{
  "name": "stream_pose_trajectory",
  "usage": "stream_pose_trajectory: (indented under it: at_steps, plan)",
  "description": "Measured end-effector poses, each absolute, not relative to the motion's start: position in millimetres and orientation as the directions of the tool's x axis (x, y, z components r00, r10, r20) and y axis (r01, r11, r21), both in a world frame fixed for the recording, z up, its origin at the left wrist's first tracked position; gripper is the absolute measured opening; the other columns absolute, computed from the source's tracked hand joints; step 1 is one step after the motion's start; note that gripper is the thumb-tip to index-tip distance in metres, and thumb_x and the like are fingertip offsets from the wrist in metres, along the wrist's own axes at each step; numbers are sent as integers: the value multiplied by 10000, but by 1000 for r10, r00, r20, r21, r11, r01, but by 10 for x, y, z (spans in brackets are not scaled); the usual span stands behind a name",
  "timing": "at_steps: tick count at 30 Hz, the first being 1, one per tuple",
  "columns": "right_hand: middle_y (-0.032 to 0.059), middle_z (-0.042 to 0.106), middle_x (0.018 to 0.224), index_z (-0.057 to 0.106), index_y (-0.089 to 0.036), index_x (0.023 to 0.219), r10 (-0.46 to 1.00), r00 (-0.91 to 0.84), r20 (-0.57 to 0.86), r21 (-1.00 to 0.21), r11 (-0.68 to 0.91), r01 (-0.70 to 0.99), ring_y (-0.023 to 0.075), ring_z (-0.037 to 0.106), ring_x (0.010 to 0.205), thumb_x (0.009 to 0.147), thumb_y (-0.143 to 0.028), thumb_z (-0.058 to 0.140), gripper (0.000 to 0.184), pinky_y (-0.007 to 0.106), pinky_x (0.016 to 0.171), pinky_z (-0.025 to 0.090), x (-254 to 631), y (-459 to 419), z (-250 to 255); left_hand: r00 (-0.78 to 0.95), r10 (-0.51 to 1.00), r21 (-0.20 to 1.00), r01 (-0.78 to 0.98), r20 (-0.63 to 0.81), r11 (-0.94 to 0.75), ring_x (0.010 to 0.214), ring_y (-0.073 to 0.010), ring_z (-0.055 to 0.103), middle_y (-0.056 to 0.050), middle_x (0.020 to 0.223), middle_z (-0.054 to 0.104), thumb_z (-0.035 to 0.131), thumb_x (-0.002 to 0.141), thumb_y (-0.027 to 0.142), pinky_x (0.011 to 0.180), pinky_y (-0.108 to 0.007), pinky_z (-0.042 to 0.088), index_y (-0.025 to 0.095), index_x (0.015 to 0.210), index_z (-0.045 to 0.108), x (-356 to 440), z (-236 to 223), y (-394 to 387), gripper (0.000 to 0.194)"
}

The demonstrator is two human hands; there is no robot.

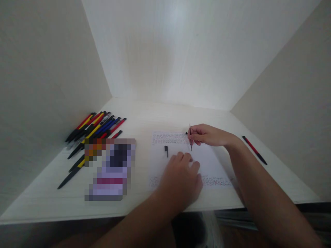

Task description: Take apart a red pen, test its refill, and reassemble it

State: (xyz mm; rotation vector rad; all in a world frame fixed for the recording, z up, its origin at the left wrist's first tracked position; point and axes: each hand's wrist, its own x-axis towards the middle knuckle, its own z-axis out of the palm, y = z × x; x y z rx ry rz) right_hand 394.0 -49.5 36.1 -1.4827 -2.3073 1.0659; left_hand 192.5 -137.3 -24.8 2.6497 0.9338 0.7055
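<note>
Around the sheet of paper (155,162), pale walls are rising on three sides: a back wall (160,51) beyond its far edge, a left wall (46,69) and a right wall (289,103) well apart from it. Beneath the sheet, a whitish desk (141,119) is reaching out to those walls. The sheet itself is lying flat, bearing lines of small writing along its far and near edges. Left of the sheet, a heap of pens (97,131) is lying loosely, its barrels showing red, yellow, blue and black. Between that heap and the sheet, a pixelated item (111,172) is lying; what it is cannot be told. On the near part of the sheet, the left hand (182,172) is resting with bent fingers; its palm is facing down, so whether it is holding anything cannot be told. Over the sheet's far right part, the right hand (207,134) is pinching a slim dark rod (191,146) in narrowed fingers. Right of the sheet, a red and black pen (254,150) is lying slantwise. Above the sheet, the rod is standing nearly upright, its lower tip pointing downward. On the sheet, just beyond the left hand, a small black piece (166,148) is lying.
</note>
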Motion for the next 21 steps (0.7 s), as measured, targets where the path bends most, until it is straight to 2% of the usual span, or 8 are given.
stream_pose_trajectory:
  at_steps: [5,8,10,14,17,21]
  plan:
    - [0,611,686,642,-157,848,835,-525,-167,-737,248,629,117,507,611,942,-380,528,268,253,591,390,3930,-502,357,592,724,386,613,354,-690,1015,-306,481,-129,1096,586,560,868,310,902,-494,423,147,1166,616,1938,-236,-1390,344]
    - [19,664,757,642,-158,874,816,-556,-158,-777,244,580,111,510,619,936,-372,545,244,251,585,383,3911,-514,371,567,741,374,639,361,-672,1023,-318,482,-130,1133,595,553,873,329,911,-517,404,138,1276,566,1949,-243,-1391,446]
    - [27,675,786,656,-158,885,799,-576,-171,-784,244,570,114,517,636,926,-378,560,243,253,588,381,3908,-524,385,566,739,373,639,364,-673,1033,-319,484,-128,1167,596,541,880,322,912,-515,401,130,1299,549,1951,-247,-1386,461]
    - [5,618,710,688,-158,868,778,-598,-190,-779,251,575,117,502,629,904,-392,589,256,251,576,371,3916,-545,410,584,728,385,617,359,-686,1042,-315,495,-122,1157,620,521,894,304,947,-519,382,117,1251,573,1944,-248,-1377,407]
    - [-4,595,681,675,-166,851,819,-552,-157,-804,218,553,114,483,599,901,-391,595,243,253,558,365,3929,-543,410,596,719,411,590,358,-695,1040,-304,505,-105,1128,642,508,906,298,965,-513,374,134,1196,607,1943,-252,-1376,348]
    - [8,618,717,623,-193,807,928,-369,-42,-871,147,469,123,505,610,882,-404,617,225,266,568,395,3952,-496,361,606,712,410,583,355,-701,1072,-312,498,-113,1198,624,544,878,306,970,-517,371,142,1237,589,1956,-267,-1381,397]
